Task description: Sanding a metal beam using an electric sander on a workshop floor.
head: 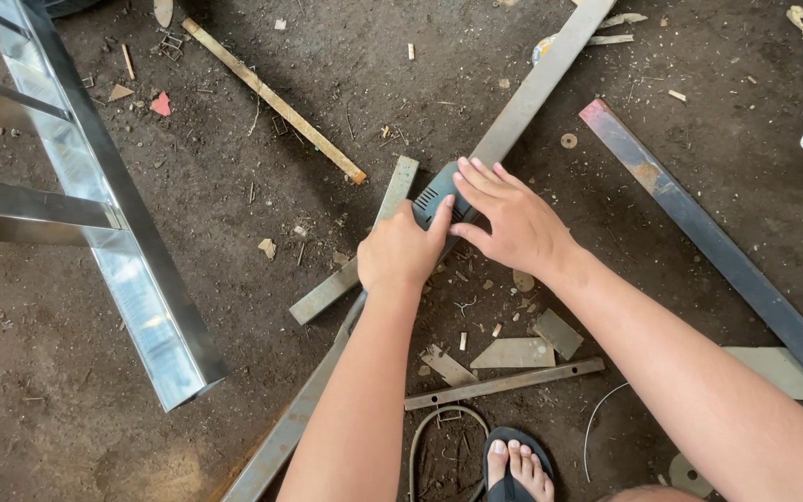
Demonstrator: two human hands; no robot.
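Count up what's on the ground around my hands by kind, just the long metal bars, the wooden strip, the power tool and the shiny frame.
Long metal bars: 4 (long tube, dark bar, short flat bar, holed strip)
Wooden strip: 1
Power tool: 1, under left hand and right hand
Shiny frame: 1
Total: 7
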